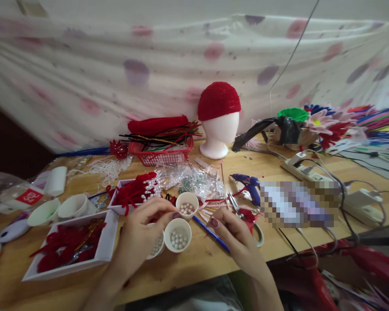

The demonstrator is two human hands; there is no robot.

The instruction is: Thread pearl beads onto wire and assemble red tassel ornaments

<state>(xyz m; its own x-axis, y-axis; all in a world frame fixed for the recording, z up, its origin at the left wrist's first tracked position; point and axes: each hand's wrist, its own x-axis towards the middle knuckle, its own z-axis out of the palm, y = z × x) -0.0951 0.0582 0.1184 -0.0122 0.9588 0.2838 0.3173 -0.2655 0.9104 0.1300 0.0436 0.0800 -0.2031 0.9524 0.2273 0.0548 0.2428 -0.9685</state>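
Head view: a bead cup (178,225) stands beside the left fingers (165,219).

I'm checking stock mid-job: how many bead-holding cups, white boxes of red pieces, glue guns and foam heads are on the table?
Bead-holding cups: 3
White boxes of red pieces: 2
Glue gun: 1
Foam head: 1
Total: 7

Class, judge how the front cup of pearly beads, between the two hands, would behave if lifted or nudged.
The cup looks thin-walled, so it is probably light and might flex if squeezed. Its round beads would likely roll as it tilts, and the open top may let them spill.
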